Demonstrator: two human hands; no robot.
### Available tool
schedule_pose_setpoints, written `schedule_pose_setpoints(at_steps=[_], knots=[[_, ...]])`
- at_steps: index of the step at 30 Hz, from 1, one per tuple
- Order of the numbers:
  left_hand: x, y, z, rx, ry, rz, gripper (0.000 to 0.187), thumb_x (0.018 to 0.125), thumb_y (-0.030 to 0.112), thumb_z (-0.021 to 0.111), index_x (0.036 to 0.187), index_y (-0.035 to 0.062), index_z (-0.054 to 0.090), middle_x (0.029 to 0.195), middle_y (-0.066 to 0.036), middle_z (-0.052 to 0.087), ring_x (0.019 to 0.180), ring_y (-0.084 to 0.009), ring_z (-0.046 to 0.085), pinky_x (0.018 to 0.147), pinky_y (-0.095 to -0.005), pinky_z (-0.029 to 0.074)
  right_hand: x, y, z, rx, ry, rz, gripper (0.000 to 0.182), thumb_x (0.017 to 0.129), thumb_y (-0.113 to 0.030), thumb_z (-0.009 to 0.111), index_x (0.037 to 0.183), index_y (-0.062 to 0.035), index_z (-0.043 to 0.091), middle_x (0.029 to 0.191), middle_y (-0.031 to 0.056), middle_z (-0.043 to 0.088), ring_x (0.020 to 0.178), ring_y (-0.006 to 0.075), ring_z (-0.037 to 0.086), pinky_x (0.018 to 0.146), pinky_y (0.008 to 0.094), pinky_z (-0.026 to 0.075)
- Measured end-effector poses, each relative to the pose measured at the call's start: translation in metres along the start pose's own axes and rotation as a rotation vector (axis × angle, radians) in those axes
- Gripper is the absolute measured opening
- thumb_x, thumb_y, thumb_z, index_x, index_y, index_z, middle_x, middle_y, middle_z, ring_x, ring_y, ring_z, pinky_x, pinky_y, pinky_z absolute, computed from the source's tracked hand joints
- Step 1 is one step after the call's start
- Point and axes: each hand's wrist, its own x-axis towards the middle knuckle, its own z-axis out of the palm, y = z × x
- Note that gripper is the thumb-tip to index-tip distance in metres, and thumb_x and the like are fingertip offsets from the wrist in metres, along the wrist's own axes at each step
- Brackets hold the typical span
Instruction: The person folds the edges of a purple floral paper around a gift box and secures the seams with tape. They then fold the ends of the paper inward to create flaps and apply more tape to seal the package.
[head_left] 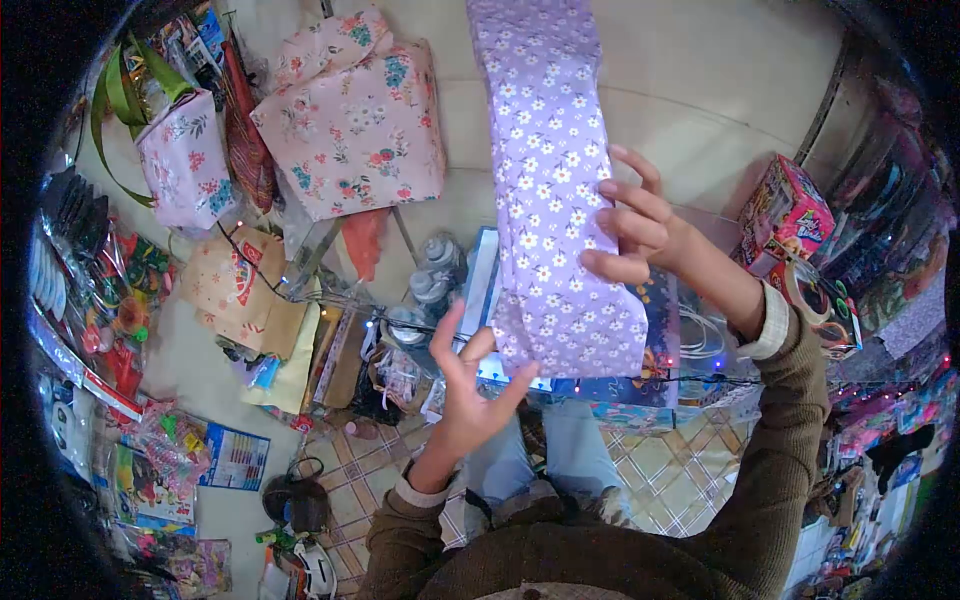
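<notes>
You seem to be steadying the folded floral material [560,200] above the tabletop [720,60]. Your right hand [650,225] lies open at its edge; whether your left hand [470,405] pinches the near corner, you cannot tell. Moving it calls for aligned layers.

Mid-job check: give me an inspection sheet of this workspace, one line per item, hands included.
Surface: pale worktop, visible seam lines.
Job's things: purple daisy-print piece, long and folded.
Clutter: pink floral parcel upper left; grey-capped bottles beside the daisy-print piece; pink box at right.
Grippers: left hand at its lower-left corner; right hand at its right edge; firmness of grip unclear.
Cables: dark light string crosses near the lower edge.
Surroundings: tiled floor; packed goods both sides; other people, nothing seen.
</notes>
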Motion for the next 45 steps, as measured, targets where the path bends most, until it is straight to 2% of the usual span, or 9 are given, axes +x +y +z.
schedule_pose_setpoints(at_steps=[3, 9, 12, 15, 18, 24, 27, 33, 45], knots=[[0.016, 0.019, -0.014, 0.794, -0.011, 0.291, 0.052, 0.079, 0.016, 0.076, 0.128, 0.0086, 0.058, 0.142, -0.025, 0.039, 0.135, -0.0363, 0.037, 0.108, -0.0522, 0.028, -0.025, -0.008, 0.007, -0.07, -0.038, 0.001, 0.043, 0.08, -0.024, 0.068, 0.112, -0.0339, 0.041, 0.102, 0.0042, 0.04, 0.106, 0.0232, 0.05, 0.1, 0.0556, 0.041], [0.028, 0.006, -0.013, 0.649, 0.069, 0.411, 0.035, 0.081, 0.02, 0.072, 0.116, 0.0247, 0.069, 0.144, -0.011, 0.044, 0.139, -0.0346, 0.031, 0.109, -0.0508, 0.024, -0.062, -0.016, 0.01, -0.202, -0.254, -0.002, 0.04, 0.082, -0.031, 0.066, 0.113, -0.0364, 0.041, 0.105, 0.004, 0.041, 0.11, 0.024, 0.048, 0.102, 0.053, 0.038], [0.025, 0.002, -0.026, 0.797, -0.222, 0.661, 0.037, 0.084, 0.025, 0.068, 0.121, 0.0243, 0.066, 0.147, -0.005, 0.042, 0.141, -0.0312, 0.03, 0.109, -0.0491, 0.024, -0.075, -0.024, 0.011, -0.163, -0.353, 0.067, 0.042, 0.081, -0.026, 0.065, 0.114, -0.0354, 0.041, 0.108, 0.0044, 0.041, 0.113, 0.0248, 0.046, 0.103, 0.0533, 0.036], [0.034, 0.013, -0.026, 0.931, -0.525, 0.586, 0.049, 0.079, 0.031, 0.072, 0.126, 0.0226, 0.064, 0.146, -0.005, 0.045, 0.137, -0.0294, 0.037, 0.11, -0.0503, 0.026, -0.068, -0.02, 0.005, -0.013, -0.48, 0.134, 0.041, 0.08, -0.02, 0.061, 0.116, -0.0303, 0.046, 0.115, 0.0056, 0.044, 0.114, 0.0256, 0.046, 0.103, 0.0513, 0.036], [0.037, 0.027, -0.025, 0.786, -0.536, 0.464, 0.055, 0.076, 0.031, 0.074, 0.129, 0.0218, 0.061, 0.143, -0.001, 0.049, 0.134, -0.0248, 0.043, 0.109, -0.049, 0.027, -0.054, -0.014, -0.008, 0.224, -0.65, 0.301, 0.037, 0.08, -0.015, 0.057, 0.115, -0.0233, 0.053, 0.12, 0.0077, 0.046, 0.113, 0.0259, 0.047, 0.102, 0.0457, 0.038], [0.035, 0.018, -0.032, 0.956, -0.52, 0.639, 0.052, 0.078, 0.024, 0.07, 0.13, 0.019, 0.06, 0.138, -0.001, 0.053, 0.128, -0.0209, 0.048, 0.103, -0.0413, 0.035, 0.011, -0.028, -0.055, 0.22, -0.867, 0.596, 0.034, 0.081, -0.015, 0.059, 0.116, -0.0142, 0.058, 0.111, 0.0081, 0.055, 0.106, 0.0241, 0.054, 0.095, 0.0376, 0.042], [0.025, 0.012, -0.03, 0.885, -0.373, 0.752, 0.046, 0.076, 0.02, 0.069, 0.122, 0.0184, 0.066, 0.126, 0.001, 0.06, 0.115, -0.0167, 0.053, 0.094, -0.0365, 0.04, 0.042, -0.059, -0.08, 0.54, -0.821, 0.611, 0.032, 0.082, -0.021, 0.062, 0.111, -0.0085, 0.06, 0.107, 0.0071, 0.059, 0.102, 0.0237, 0.058, 0.09, 0.038, 0.044], [0.022, 0.017, -0.03, 0.904, -0.385, 0.803, 0.037, 0.078, 0.013, 0.064, 0.114, 0.0164, 0.069, 0.116, 0.003, 0.063, 0.105, -0.013, 0.055, 0.083, -0.0326, 0.041, 0.034, -0.118, -0.085, 0.363, -0.711, 0.393, 0.031, 0.076, -0.019, 0.064, 0.103, -0.0045, 0.062, 0.1, 0.0081, 0.062, 0.093, 0.0221, 0.062, 0.082, 0.032, 0.052], [0.031, 0.025, -0.028, 0.839, -0.425, 0.605, 0.031, 0.074, 0.015, 0.073, 0.105, 0.0148, 0.073, 0.082, 0.005, 0.059, 0.077, -0.0109, 0.055, 0.075, -0.0314, 0.035, 0.031, -0.109, -0.084, 0.662, -0.824, 0.765, 0.027, 0.079, -0.013, 0.063, 0.103, -0.0018, 0.063, 0.1, 0.0115, 0.061, 0.089, 0.0262, 0.063, 0.076, 0.0342, 0.055]])
